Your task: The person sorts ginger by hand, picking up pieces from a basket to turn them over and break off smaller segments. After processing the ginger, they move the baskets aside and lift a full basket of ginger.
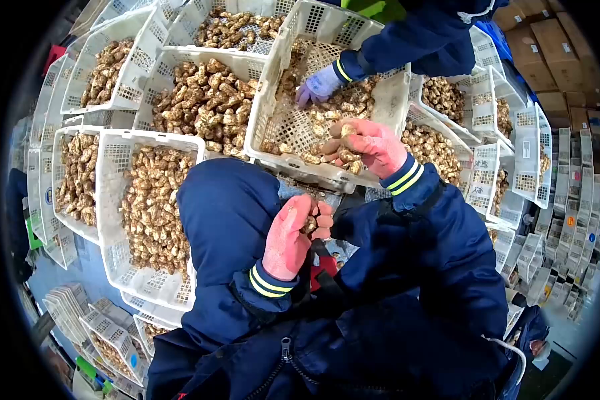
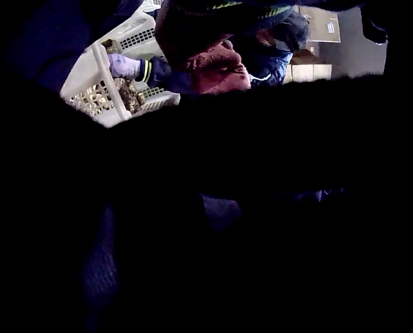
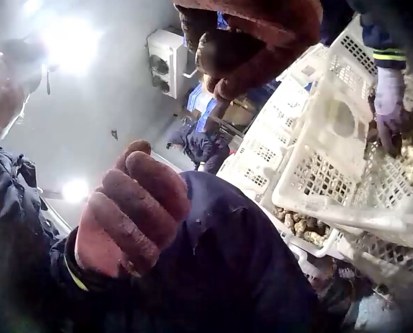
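Both of my hands wear pink gloves. In the head view my left hand [image 1: 288,239] is raised before my chest, fingers curled around a small brown mushroom [image 1: 309,225] that they partly hide. To its upper right, my right hand [image 1: 380,148] pinches a stubby cream-and-brown mushroom [image 1: 348,130] over the near rim of a white slotted crate [image 1: 263,110]. In the right wrist view, a darkened mushroom [image 3: 226,52] sits in the right hand's fingers, and the left hand [image 3: 134,215] appears as a curled fist. The left wrist view is mostly black.
Another person's hand in a lilac glove [image 1: 321,85] reaches into the same crate among loose mushrooms. A crate full of mushrooms [image 1: 157,207] stands at left, with another pile [image 1: 207,100] behind it. More crates surround me; cardboard boxes [image 1: 547,50] stack at upper right.
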Available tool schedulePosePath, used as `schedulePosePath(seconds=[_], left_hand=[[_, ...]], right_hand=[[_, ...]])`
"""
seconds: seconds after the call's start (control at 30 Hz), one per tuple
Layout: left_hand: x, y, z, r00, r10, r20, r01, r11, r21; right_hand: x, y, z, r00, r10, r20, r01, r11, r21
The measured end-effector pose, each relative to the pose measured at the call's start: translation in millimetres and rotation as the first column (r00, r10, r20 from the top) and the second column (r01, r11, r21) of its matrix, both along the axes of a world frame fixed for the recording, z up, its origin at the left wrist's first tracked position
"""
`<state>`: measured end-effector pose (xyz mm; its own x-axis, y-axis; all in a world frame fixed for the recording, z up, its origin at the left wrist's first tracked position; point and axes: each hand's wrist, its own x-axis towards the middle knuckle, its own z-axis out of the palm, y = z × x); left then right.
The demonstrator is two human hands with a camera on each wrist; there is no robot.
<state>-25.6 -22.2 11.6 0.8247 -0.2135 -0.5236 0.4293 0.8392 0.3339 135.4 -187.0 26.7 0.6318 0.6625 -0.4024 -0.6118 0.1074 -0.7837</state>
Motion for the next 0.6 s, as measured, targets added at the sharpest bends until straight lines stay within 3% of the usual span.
schedulePosePath(seconds=[0.17, 0.23, 0.3, 0.4, 0.5, 0.6], left_hand=[[1, 0, -1, 0.999, -0.039, -0.030, 0.039, 0.999, -0.008], [2, 0, -4, 0.998, -0.042, -0.049, 0.043, 0.999, 0.027], [1, -1, -4, 0.998, -0.040, -0.058, 0.042, 0.998, 0.040], [2, -2, -6, 0.998, -0.058, -0.040, 0.060, 0.997, 0.043], [1, -1, -9, 0.998, -0.048, -0.043, 0.049, 0.998, 0.030], [0, -2, -11, 0.998, -0.051, -0.037, 0.051, 0.999, 0.017]], right_hand=[[-3, -13, -16, 0.996, 0.034, -0.088, -0.040, 0.997, -0.060], [-14, -18, -9, 0.997, -0.071, -0.010, 0.070, 0.996, -0.049], [-12, -26, -14, 0.996, -0.032, 0.078, 0.040, 0.993, -0.108], [-14, -43, -9, 0.996, -0.038, 0.083, 0.046, 0.995, -0.092], [-14, -62, 8, 0.995, 0.011, 0.097, 0.009, 0.978, -0.206], [-13, -90, 24, 0.996, -0.074, 0.057, 0.087, 0.953, -0.289]])
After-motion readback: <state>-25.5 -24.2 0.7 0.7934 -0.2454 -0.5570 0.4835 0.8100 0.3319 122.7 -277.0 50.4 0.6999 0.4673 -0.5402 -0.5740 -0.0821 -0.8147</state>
